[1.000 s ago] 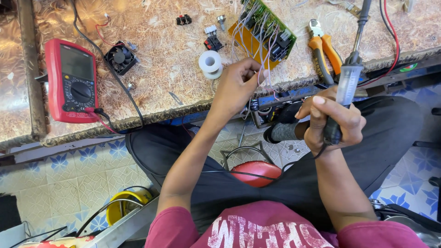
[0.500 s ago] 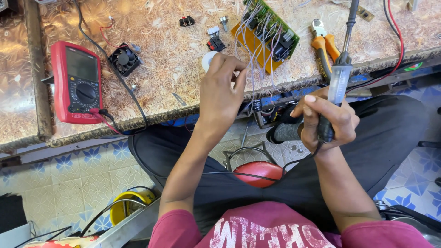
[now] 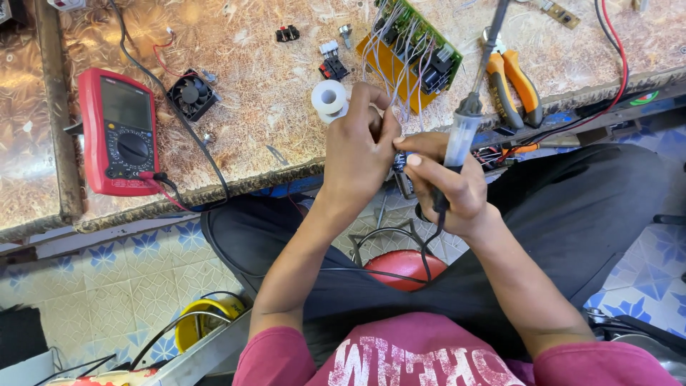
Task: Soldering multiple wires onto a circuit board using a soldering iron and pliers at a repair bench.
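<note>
Nearest the camera, a red stool seat point(image 3: 406, 266) shows between the person's dark-trousered legs, with a yellow reel point(image 3: 201, 323) on the tiled floor to the left. Above that, the two hands meet just in front of the bench point(image 3: 271, 129) edge. The right hand point(image 3: 450, 187) is closed around the translucent handle of a soldering iron point(image 3: 466, 121), its black cord dropping from the fist towards the lap and its shaft pointing up and away over the bench. The left hand point(image 3: 357, 154) is curled with its fingertips pinched together beside the right thumb, on something small at the end of the grey wires point(image 3: 400, 64); what exactly it grips is hidden behind the fingers. Those wires run up in a bundle to a green circuit board point(image 3: 421, 43) lying on an orange sheet on the bench. Touching the left hand's knuckles from behind is a white roll of tape point(image 3: 329, 99). Orange-handled pliers point(image 3: 511, 82) lie just right of the iron's shaft. Further left on the bench sit a small black fan point(image 3: 191, 93) and a red multimeter point(image 3: 118, 132), with its leads trailing off the edge. Small black and red connectors point(image 3: 332, 66) lie near the board.
</note>
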